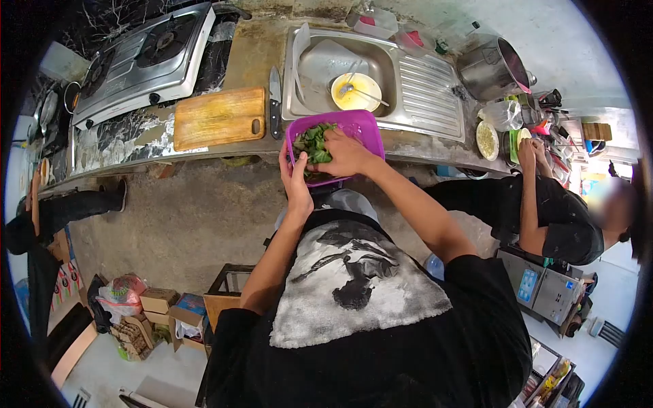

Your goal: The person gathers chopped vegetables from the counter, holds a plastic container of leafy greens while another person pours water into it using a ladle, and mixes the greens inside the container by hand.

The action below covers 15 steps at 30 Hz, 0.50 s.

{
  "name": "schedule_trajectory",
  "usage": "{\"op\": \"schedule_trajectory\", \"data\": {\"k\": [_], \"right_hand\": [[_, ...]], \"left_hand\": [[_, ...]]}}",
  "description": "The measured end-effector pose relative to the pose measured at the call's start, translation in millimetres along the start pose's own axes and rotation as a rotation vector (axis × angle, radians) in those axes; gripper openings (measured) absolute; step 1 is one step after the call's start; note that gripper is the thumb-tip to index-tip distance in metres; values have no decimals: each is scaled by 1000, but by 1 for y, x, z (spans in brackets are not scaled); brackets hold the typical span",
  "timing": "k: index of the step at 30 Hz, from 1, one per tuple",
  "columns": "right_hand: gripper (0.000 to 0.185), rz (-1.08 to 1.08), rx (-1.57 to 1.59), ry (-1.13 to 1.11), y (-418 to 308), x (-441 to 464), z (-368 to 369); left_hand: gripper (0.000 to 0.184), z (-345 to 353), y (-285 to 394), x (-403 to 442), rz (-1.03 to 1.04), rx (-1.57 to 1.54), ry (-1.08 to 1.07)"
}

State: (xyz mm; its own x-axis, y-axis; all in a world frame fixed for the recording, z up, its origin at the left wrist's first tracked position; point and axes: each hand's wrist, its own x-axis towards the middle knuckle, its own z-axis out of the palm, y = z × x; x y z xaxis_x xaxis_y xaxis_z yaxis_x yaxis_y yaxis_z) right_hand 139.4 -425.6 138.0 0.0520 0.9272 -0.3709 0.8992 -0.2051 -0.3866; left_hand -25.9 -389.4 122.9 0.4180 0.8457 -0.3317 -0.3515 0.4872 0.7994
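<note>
Reaching into the purple tub [373, 134] just before the sink [390, 71], the right hand [345, 156] curls among leafy greens [313, 139], its finger spread unclear. Leaves lie beneath and beside those fingers. The left hand [297, 187] grips the tub's corner, thumb apart from its fingers.

The cutting board [219, 119] lies between stove [146, 58] and sink [340, 75] (knife [275, 102] beside it).
</note>
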Motion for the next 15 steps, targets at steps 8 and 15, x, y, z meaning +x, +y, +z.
{"op": "schedule_trajectory", "data": {"k": [8,15], "right_hand": [[80,-150,0,72,-30,-8,-31],[58,-200,56,-164,10,-5,-17]], "left_hand": [[61,-2,-7,9,17,-95,-35],[59,-4,5,11,-62,-192,-76]]}}
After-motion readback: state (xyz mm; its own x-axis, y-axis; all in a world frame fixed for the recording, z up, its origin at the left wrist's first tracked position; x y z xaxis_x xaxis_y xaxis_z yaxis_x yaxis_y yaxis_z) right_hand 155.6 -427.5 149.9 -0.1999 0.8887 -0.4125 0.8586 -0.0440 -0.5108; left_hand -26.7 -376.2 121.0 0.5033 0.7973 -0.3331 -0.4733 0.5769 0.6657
